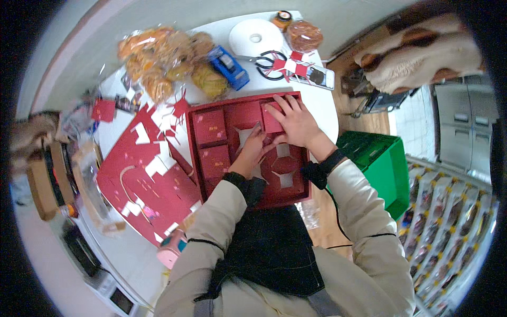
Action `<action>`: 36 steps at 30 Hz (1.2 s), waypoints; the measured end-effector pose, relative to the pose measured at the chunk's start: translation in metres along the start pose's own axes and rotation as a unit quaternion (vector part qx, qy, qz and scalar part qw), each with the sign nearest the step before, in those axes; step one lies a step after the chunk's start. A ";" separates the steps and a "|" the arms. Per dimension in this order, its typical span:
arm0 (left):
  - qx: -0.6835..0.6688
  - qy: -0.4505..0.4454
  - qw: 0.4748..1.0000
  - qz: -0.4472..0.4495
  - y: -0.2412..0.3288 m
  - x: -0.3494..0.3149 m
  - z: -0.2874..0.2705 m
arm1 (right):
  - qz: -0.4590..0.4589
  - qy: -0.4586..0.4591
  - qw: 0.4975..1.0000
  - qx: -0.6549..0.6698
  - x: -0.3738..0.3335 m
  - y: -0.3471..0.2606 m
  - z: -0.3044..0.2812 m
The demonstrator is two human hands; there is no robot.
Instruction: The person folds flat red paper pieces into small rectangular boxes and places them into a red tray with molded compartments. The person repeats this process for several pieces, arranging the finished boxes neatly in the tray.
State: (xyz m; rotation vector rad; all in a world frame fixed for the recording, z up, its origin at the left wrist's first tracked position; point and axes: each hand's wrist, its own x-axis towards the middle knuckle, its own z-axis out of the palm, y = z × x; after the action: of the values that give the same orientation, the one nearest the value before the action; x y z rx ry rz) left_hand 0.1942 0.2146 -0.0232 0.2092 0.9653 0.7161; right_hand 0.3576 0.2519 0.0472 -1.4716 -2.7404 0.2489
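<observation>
A large dark red gift box (304,199) lies open in front of me, with two small red boxes (210,126) (215,160) along its left side. Its middle holds a red insert with white-edged cut-outs (285,180). My right hand (297,125) reaches over another small red box (272,119) in the far right corner, fingers spread across its top and thumb at its near side. Beside that box, over the insert, my left hand (250,153) is closed, fingers pressed together; what they pinch, if anything, is hidden.
Red sheets with white scraps (153,185) cover the left of the table. Bagged bread (158,58), a blue toy car (228,67), a white roll (256,38), scissors (270,66) and a phone (317,77) lie behind. A green crate (377,169) stands at right.
</observation>
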 end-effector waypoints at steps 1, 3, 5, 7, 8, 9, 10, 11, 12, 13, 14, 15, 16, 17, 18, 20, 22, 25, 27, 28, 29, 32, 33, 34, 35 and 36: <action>-0.006 -0.022 1.000 -0.003 -0.004 0.004 -0.006 | -0.008 -0.020 1.000 -0.016 0.003 0.002 -0.003; 0.002 -0.037 0.999 0.015 -0.011 0.009 -0.013 | -0.023 -0.054 0.997 -0.049 0.016 0.007 -0.009; 0.026 -0.021 0.998 0.049 -0.017 0.010 -0.013 | -0.039 -0.057 0.998 0.013 0.014 0.016 0.002; 0.001 -0.011 1.000 0.026 -0.016 0.010 -0.012 | -0.051 -0.055 0.995 0.066 0.012 0.024 0.004; -0.010 -0.007 1.000 0.014 -0.014 0.009 -0.012 | -0.046 -0.070 0.993 0.080 0.012 0.025 0.002; -0.010 -0.018 1.000 0.021 -0.013 0.008 -0.012 | -0.050 -0.071 0.993 0.076 0.011 0.026 0.002; -0.007 -0.031 0.999 0.028 -0.013 0.007 -0.012 | -0.051 -0.069 0.994 0.073 0.009 0.027 0.003; -0.003 -0.043 0.998 0.035 -0.013 0.007 -0.012 | -0.052 -0.068 0.994 0.069 0.009 0.028 0.005; -0.006 -0.033 0.999 0.033 -0.013 0.008 -0.011 | -0.063 -0.060 0.994 0.059 0.009 0.029 0.009; -0.005 -0.023 0.999 0.029 -0.012 0.009 -0.009 | -0.061 -0.065 0.994 0.059 0.010 0.027 0.009; -0.005 -0.014 1.000 0.024 -0.011 0.009 -0.008 | -0.058 -0.069 0.994 0.060 0.010 0.026 0.009; -0.008 -0.018 1.000 0.024 -0.011 0.009 -0.008 | -0.055 -0.073 0.994 0.060 0.010 0.025 0.009; -0.009 -0.020 0.999 0.023 -0.011 0.008 -0.009 | -0.059 -0.069 0.994 0.061 0.011 0.024 0.010; -0.010 -0.023 0.999 0.021 -0.012 0.007 -0.010 | -0.063 -0.066 0.994 0.061 0.012 0.023 0.011; -0.009 -0.020 1.000 0.015 -0.012 0.007 -0.011 | -0.066 -0.062 0.994 0.062 0.013 0.023 0.013; -0.004 -0.019 1.000 0.003 -0.009 0.010 -0.011 | -0.075 -0.063 0.993 0.067 0.014 0.025 0.012; -0.004 -0.030 0.999 0.012 -0.010 0.006 -0.012 | -0.082 -0.067 0.992 0.073 0.015 0.028 0.013; -0.002 -0.029 0.999 0.015 -0.009 0.005 -0.010 | -0.086 -0.073 0.990 0.080 0.014 0.032 0.015; -0.007 -0.025 1.000 0.011 -0.009 0.005 -0.010 | -0.086 -0.072 0.990 0.080 0.014 0.030 0.016; -0.013 -0.027 0.999 0.010 -0.009 0.007 -0.011 | -0.093 -0.072 0.990 0.072 0.015 0.030 0.016; -0.018 -0.029 0.999 0.008 -0.009 0.008 -0.010 | -0.100 -0.072 0.990 0.063 0.016 0.030 0.016; -0.013 -0.004 1.000 0.002 -0.012 0.010 -0.014 | -0.104 -0.066 0.990 0.072 0.016 0.031 0.016; -0.017 -0.013 1.000 0.004 -0.013 0.011 -0.015 | -0.102 -0.063 0.989 0.081 0.016 0.032 0.016; -0.022 -0.023 0.999 0.006 -0.014 0.011 -0.014 | -0.096 -0.066 0.990 0.082 0.015 0.032 0.015; -0.027 -0.032 0.999 0.009 -0.014 0.010 -0.014 | -0.089 -0.069 0.990 0.083 0.013 0.031 0.015; -0.023 -0.025 0.999 0.009 -0.013 0.009 -0.015 | -0.083 -0.072 0.990 0.084 0.013 0.030 0.016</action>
State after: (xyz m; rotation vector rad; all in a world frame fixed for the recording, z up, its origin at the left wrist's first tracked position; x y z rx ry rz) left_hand 0.1918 0.2087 -0.0441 0.1960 0.8992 0.7456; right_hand 0.3738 0.2765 0.0265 -1.2233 -2.8481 0.5847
